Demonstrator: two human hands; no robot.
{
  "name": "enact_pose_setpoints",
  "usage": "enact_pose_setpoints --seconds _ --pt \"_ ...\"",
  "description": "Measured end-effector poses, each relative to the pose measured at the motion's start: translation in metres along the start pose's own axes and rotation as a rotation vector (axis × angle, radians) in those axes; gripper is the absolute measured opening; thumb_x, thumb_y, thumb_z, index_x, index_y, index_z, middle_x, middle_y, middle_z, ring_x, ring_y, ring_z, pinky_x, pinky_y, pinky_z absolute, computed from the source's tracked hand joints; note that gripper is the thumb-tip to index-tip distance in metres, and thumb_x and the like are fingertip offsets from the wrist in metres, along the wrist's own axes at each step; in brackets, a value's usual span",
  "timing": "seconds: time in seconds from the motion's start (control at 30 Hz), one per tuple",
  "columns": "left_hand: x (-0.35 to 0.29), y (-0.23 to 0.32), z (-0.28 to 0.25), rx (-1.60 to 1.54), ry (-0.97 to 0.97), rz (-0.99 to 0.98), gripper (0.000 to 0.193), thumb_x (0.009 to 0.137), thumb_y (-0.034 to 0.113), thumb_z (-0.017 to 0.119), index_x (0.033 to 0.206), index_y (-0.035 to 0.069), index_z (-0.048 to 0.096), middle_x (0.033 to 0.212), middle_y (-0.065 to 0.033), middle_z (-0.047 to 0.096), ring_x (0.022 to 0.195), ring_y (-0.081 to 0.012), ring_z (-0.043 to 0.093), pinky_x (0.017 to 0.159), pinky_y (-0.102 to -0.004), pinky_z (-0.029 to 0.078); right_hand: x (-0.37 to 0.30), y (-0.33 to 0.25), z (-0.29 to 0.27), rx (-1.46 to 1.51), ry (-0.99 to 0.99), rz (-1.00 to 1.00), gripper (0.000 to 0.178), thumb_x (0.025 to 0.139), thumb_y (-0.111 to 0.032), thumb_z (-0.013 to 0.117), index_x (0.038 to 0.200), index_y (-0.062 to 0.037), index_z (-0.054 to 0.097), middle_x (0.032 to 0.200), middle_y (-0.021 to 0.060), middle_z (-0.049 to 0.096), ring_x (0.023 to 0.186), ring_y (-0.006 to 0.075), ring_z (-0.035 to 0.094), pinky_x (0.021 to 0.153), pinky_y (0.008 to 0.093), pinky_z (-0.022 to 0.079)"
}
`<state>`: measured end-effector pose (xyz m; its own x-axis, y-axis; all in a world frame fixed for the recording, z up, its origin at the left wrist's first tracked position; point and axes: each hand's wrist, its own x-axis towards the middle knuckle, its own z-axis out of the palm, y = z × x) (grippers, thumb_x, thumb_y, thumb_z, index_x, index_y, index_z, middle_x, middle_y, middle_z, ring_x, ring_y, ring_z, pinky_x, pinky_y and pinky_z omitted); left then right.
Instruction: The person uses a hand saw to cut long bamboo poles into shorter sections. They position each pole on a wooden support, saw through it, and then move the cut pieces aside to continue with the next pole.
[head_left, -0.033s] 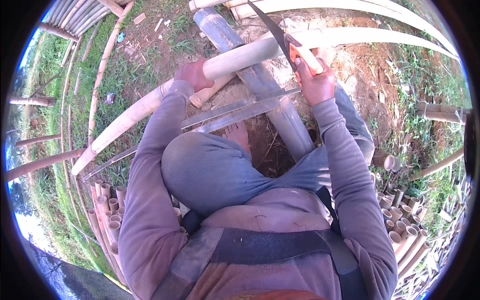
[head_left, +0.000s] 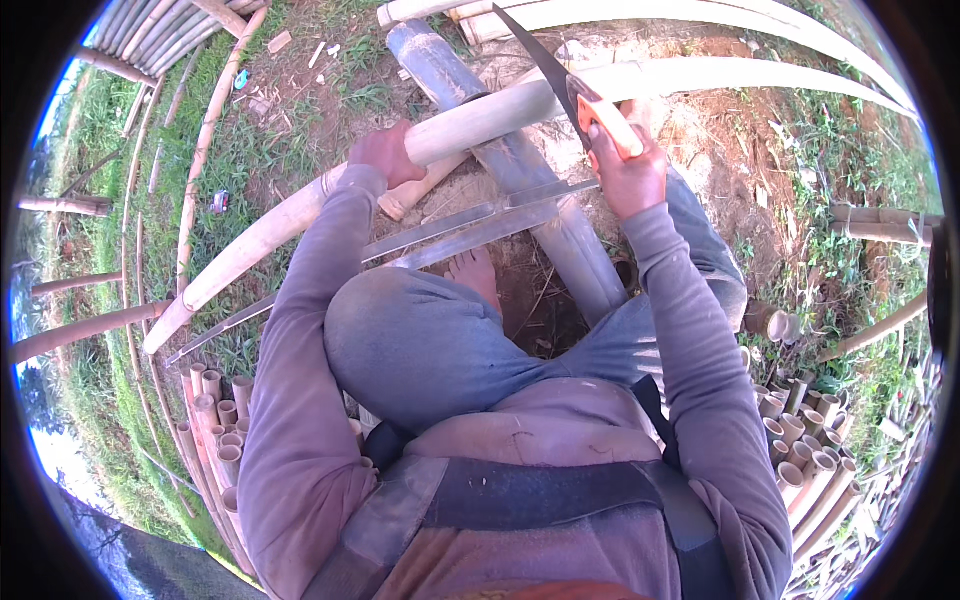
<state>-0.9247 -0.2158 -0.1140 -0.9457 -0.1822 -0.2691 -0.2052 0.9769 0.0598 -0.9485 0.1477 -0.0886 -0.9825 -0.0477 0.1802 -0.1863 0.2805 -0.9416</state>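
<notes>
A long pale bamboo pole (head_left: pixel 480 122) runs from the lower left to the far right, lying across a thicker dark grey pole (head_left: pixel 578 255). My left hand (head_left: pixel 385 155) is closed around the bamboo pole, left of that crossing. In my right hand (head_left: pixel 634 172) is the orange handle of a handsaw (head_left: pixel 545 62). Its dark blade slants up and left across the bamboo pole, just right of the crossing. Whether the teeth have cut into the bamboo is too small to tell.
A thin metal bar (head_left: pixel 440 232) lies across the grey pole near my knee. Cut bamboo pieces stand in bunches at left (head_left: pixel 228 412) and right (head_left: pixel 800 455). More pale poles (head_left: pixel 640 12) lie at the far side. My bare foot (head_left: pixel 472 275) rests beside the grey pole.
My right hand and the saw have shifted very slightly toward me and to the left. The bamboo pole and my left hand look still.
</notes>
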Motion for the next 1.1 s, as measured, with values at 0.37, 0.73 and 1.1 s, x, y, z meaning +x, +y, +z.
enact_pose_setpoints --seconds 0.37,0.73,1.1 --pt "-0.002 -0.010 0.006 -0.082 -0.044 -0.025 0.087 0.067 0.042 0.085 0.145 0.017 0.055 0.120 -0.0184 0.075 0.113 -0.0398 0.071 0.099 -0.0516 0.055 -0.108 0.003 -0.065 0.180 -0.010 0.083 0.010 0.100 -0.001 0.071 0.103 0.0067 0.067 0.095 0.0103 0.071 0.085 0.0100 0.067 0.070 0.0259 0.057" --pt "-0.007 -0.020 0.015 -0.057 -0.031 -0.033 0.083 0.068 0.042 0.083 0.143 0.017 0.056 0.115 -0.0182 0.076 0.109 -0.0398 0.073 0.096 -0.0515 0.057 -0.138 -0.016 -0.079 0.157 -0.032 0.176 0.012 0.102 -0.006 0.069 0.105 0.0040 0.066 0.076 0.0017 0.064 0.063 0.0046 0.058 0.061 0.0257 0.052" --pt "0.003 -0.005 0.006 -0.105 0.049 0.022 0.066 0.070 0.038 0.083 0.128 0.016 0.062 0.109 -0.0169 0.076 0.104 -0.0401 0.073 0.090 -0.0518 0.058 0.020 0.001 0.012 -0.057 0.000 -0.039 0.017 0.099 -0.015 0.076 0.099 0.0012 0.070 0.080 0.0041 0.068 0.070 0.0103 0.063 0.063 0.0297 0.052"
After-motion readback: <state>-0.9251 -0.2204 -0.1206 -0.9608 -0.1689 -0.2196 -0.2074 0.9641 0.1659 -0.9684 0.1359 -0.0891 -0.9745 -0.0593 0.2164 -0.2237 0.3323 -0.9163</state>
